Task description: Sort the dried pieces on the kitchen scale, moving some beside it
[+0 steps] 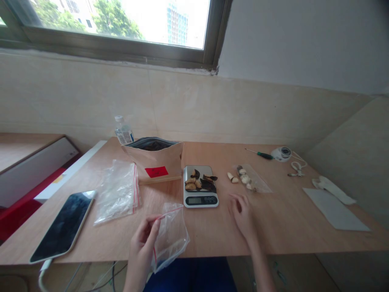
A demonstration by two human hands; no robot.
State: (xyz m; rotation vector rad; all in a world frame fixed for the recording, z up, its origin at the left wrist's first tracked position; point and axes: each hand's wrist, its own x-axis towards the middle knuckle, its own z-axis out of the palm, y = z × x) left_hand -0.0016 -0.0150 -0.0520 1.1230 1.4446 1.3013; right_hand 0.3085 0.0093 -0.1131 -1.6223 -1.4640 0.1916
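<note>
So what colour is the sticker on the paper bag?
Red. The sticker on the brown paper bag shows best in the head view.

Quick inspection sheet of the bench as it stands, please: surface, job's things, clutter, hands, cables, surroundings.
Surface: wooden table.
Job's things: small zip bag; scale carrying dark and tan pieces; brown pouch, open.
Clutter: bag stack, phone, bottle, screwdriver, pale pieces.
Hands: left hand pinches the small zip bag's rim; right hand empty, on the table.
Cables: phone cable; white cord.
Surroundings: window, tiled wall.
</note>
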